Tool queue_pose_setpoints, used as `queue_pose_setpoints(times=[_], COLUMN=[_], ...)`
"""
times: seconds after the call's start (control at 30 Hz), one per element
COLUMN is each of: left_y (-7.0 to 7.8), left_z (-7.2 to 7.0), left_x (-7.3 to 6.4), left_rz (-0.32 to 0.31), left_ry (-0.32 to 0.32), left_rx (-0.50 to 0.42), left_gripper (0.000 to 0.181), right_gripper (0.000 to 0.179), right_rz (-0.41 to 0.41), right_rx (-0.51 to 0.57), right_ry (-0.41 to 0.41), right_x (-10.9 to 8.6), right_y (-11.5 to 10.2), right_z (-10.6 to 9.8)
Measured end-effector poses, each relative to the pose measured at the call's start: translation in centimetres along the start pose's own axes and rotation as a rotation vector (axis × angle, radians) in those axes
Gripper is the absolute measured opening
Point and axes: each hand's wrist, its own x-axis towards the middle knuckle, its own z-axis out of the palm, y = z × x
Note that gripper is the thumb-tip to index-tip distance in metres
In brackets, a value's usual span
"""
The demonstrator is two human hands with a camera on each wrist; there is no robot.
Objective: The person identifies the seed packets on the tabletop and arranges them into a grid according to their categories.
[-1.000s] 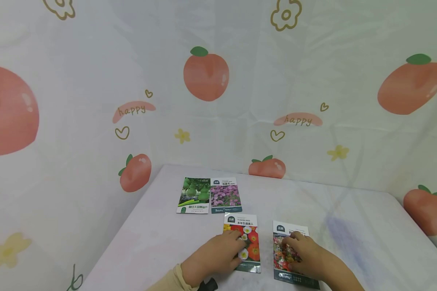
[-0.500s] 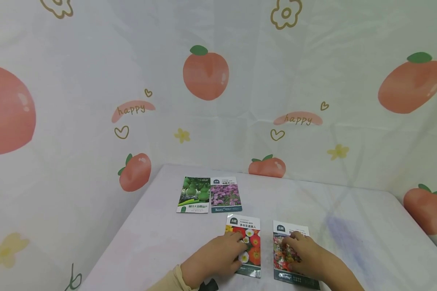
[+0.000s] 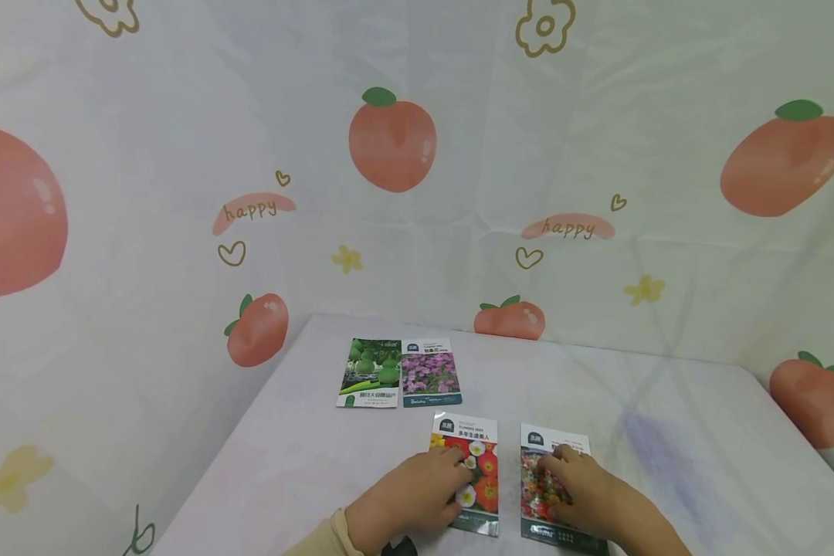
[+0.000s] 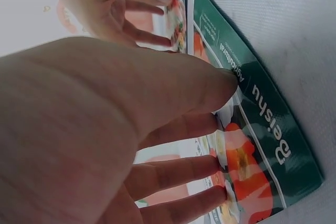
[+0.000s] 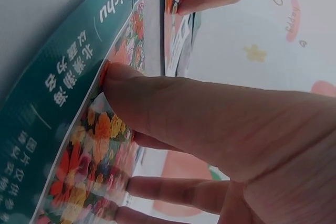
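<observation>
Two flower seed packets lie face up on the table before me. My left hand [image 3: 424, 488] rests its thumb and fingertips on the seed packet with red and orange poppies [image 3: 485, 494]; in the left wrist view its green bottom band [image 4: 273, 129] shows. To the right, my right hand [image 3: 587, 490] touches the seed packet with mixed small flowers [image 3: 532, 494] in the same way, its fingers [image 5: 178, 191] fairly straight. A narrow strip of cloth separates the two packets. The hands cover part of each picture.
Farther back, a green gourd seed packet [image 3: 368, 374] and a purple flower seed packet [image 3: 431, 374] lie side by side. A white cloth covers the table [image 3: 285, 463]. Behind it hangs a white backdrop [image 3: 459, 255] printed with peaches.
My left hand has slid the poppy packet slightly toward me and to the right, straightening it a little. My right hand and its packet have barely moved.
</observation>
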Motion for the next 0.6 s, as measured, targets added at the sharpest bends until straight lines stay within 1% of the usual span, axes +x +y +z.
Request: queue_pose_setpoints(times=[0.17,0.43,0.6], left_y=[0.09,0.34,0.4], left_z=[0.01,-0.2,-0.07], left_x=[-0.08,-0.23,-0.13], left_rz=[0.02,0.005,-0.004], left_ry=[0.013,-0.004,-0.018], left_rx=[0.025,0.019,0.02], left_gripper=[0.025,0.029,0.03], right_gripper=[0.045,0.047,0.045], right_rz=[0.012,-0.002,0.023], right_rx=[0.004,0.015,0.016], right_ry=[-0.008,-0.031,-0.037], right_x=[-0.11,-0.29,-0.22], right_y=[-0.39,-0.63,-0.85], right_z=[-0.04,-0.07,0.05])
